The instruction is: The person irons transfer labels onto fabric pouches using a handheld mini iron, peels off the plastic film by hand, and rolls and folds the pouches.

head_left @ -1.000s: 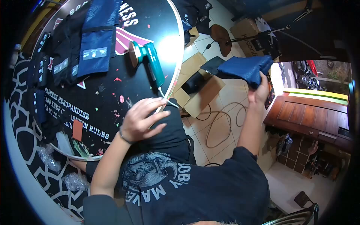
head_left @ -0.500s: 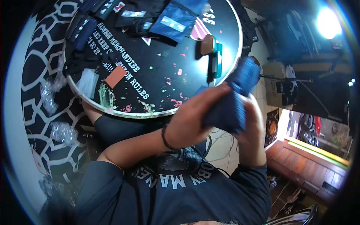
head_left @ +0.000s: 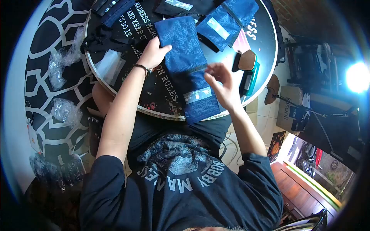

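Note:
A folded dark-blue patterned cloth [head_left: 181,48] lies lengthwise on the round black table, its lower end reaching over the near rim. It has a dark band across the middle and a grey printed label [head_left: 197,95] near the lower end. My left hand [head_left: 153,54], with a dark bracelet on its wrist, grips the cloth's upper left edge, thumb on top and fingers partly hidden. Beside the cloth's right edge is my right hand [head_left: 224,86], fingers bent and thumb apart, holding nothing. Another folded blue cloth [head_left: 227,25] with a label lies at the upper right.
A green-handled tool with a tan pad [head_left: 248,61] lies on the table's right side. White paper sheets [head_left: 110,66] are at the left, near black fabric [head_left: 104,40]. Crumpled clear plastic [head_left: 66,112] lies on the patterned floor covering. A cardboard box [head_left: 288,109] stands at right.
The blue cloth, bunched between both hands above the table's near right side, now lies flat on the table. My left hand moved up and left; my right hand let go. The view shifted.

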Motion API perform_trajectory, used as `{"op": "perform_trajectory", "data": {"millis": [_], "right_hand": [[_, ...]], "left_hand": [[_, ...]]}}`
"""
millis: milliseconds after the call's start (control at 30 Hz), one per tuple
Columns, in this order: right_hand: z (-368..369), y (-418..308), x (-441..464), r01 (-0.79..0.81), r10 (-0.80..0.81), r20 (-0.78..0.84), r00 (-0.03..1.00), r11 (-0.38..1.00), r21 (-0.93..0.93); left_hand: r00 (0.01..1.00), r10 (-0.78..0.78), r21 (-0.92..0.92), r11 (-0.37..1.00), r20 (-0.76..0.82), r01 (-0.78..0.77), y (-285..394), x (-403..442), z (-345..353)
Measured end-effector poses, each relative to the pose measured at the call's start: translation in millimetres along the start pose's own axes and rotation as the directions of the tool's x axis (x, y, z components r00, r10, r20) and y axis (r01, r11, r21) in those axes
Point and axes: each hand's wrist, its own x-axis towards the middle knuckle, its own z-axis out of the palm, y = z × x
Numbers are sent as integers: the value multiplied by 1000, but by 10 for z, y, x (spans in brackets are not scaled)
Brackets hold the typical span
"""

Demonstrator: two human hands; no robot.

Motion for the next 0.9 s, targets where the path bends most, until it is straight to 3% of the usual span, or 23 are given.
{"op": "perform_trajectory", "data": {"millis": [100,167,200,300,367,400,433,467,533,567,633,733,767,800,833,867,900], "right_hand": [[-172,169,-348,-41,1,-77,997,856,-516],[-191,332,-527,-101,38,-111,993,756,-647],[-169,392,-606,-70,2,-100,995,728,-682],[-62,416,-734,-55,5,-69,998,651,-757],[7,425,-756,-59,-10,-81,997,608,-791],[17,456,-765,-59,-6,-79,997,612,-789],[27,498,-774,-30,-54,-83,995,632,-774],[40,527,-777,3,-107,-87,990,650,-760],[80,503,-823,-30,-44,-85,995,703,-711],[94,486,-851,-72,19,-87,996,746,-662],[111,482,-881,-42,-9,-72,997,736,-675],[92,485,-896,-111,68,-96,993,806,-582],[65,472,-896,-197,169,-102,980,882,-429],[38,474,-894,-284,270,-89,959,922,-263],[17,516,-902,-288,274,-89,958,922,-258],[4,578,-912,-357,358,21,933,922,153],[6,615,-930,-409,388,157,908,745,527]], "left_hand": [[994,87,483,875,-73,-41,172,103,-58],[984,96,819,570,-150,69,512,-59,-54],[975,152,890,450,-162,77,637,-204,-61],[944,330,933,347,-24,-98,387,-603,-231],[914,399,972,173,77,-158,379,-924,-237],[916,383,969,158,119,-192,337,-1020,-256],[919,377,970,157,115,-186,291,-1071,-260],[931,360,958,241,62,-156,250,-1110,-267],[959,279,903,423,-53,-73,217,-1154,-269],[965,247,900,436,-92,-26,196,-1154,-276],[980,172,888,460,-102,12,241,-1145,-291],[942,307,820,569,-134,-69,135,-1257,-241],[943,292,789,613,-162,-54,102,-1353,-220],[955,133,610,791,-264,58,187,-1484,-120],[945,-50,387,904,-324,181,269,-1642,-30],[944,-110,219,958,-312,184,175,-1805,-5],[899,-320,-85,947,-300,309,185,-1986,78]]}}
